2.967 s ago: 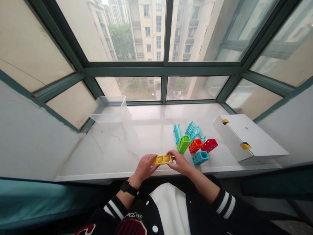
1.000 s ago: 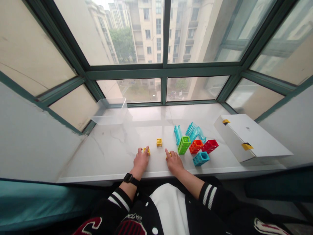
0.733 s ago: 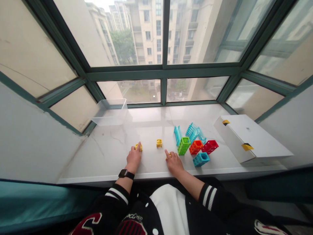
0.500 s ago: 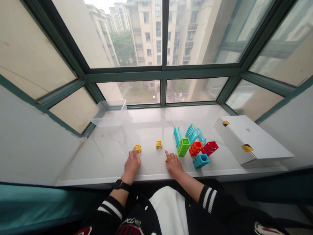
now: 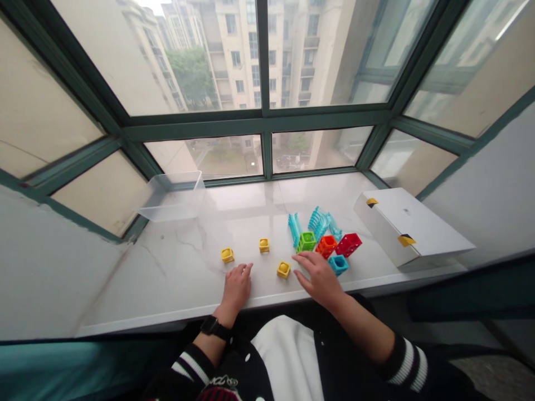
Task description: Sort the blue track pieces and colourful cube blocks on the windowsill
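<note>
My left hand (image 5: 238, 286) rests on the sill with its fingers loosely spread and nothing in them. Just beyond it sits a yellow cube block (image 5: 227, 255); a second yellow block (image 5: 264, 245) stands farther back, and a third yellow block (image 5: 283, 269) lies between my hands. My right hand (image 5: 320, 277) is open, thumb apart from the fingers, in front of a tall green block (image 5: 306, 240) and partly covering its lower end. Beside that hand stand an orange block (image 5: 326, 245), a blue block (image 5: 338, 264) and a red block (image 5: 349, 244).
Clear turquoise track-like pieces (image 5: 319, 222) lie behind the coloured blocks. A transparent plastic bin (image 5: 173, 197) stands at the back left by the window. On the right is a white box (image 5: 418, 228) with yellow-and-black tabs. The white marble sill (image 5: 175, 289) ends at a front edge near me.
My right hand has left the nearest yellow block and moved right to the green block. My left hand has drawn back from its yellow block. The view has shifted slightly.
</note>
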Demonstrator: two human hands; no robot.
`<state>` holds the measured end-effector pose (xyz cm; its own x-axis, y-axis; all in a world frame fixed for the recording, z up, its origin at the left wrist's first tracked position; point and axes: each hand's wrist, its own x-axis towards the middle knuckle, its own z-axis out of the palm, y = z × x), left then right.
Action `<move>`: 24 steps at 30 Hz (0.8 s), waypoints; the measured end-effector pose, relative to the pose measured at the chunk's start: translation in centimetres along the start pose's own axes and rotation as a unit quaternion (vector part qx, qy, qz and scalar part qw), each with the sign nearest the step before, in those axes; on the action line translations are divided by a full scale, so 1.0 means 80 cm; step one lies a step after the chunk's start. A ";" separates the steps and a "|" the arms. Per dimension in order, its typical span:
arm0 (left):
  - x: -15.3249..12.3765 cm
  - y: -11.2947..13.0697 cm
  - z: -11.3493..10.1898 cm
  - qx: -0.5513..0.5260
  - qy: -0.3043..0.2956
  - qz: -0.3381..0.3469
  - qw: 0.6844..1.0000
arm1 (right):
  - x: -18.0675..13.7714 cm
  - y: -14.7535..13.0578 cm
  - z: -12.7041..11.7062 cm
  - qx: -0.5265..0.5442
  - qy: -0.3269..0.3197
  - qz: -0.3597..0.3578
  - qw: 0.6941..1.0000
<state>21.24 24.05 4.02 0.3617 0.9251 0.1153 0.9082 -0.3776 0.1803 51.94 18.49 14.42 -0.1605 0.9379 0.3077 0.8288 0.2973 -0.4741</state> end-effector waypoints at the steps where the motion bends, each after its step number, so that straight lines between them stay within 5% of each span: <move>1: -0.002 -0.001 -0.002 -0.003 0.008 0.000 1.000 | -0.005 0.012 -0.022 -0.009 0.035 0.009 0.999; 4: -0.008 0.004 -0.009 -0.030 0.050 0.010 0.998 | -0.020 0.062 -0.064 -0.060 0.066 0.067 0.994; 11: -0.006 0.049 -0.042 -0.154 0.120 0.102 0.975 | -0.048 0.125 -0.071 -0.059 -0.072 0.156 0.983; 18: -0.008 0.107 -0.079 -0.257 0.094 0.194 0.942 | -0.037 0.066 -0.102 0.199 -0.125 0.142 0.961; 24: -0.006 0.127 -0.080 -0.229 0.041 0.217 0.948 | -0.026 -0.005 -0.030 0.401 -0.148 0.149 0.891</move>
<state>28.97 19.48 12.04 0.6458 0.6802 0.3467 0.4850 -0.7163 0.5017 53.26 15.98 15.94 -0.2293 0.9676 -0.1059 0.2266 -0.0528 -0.9726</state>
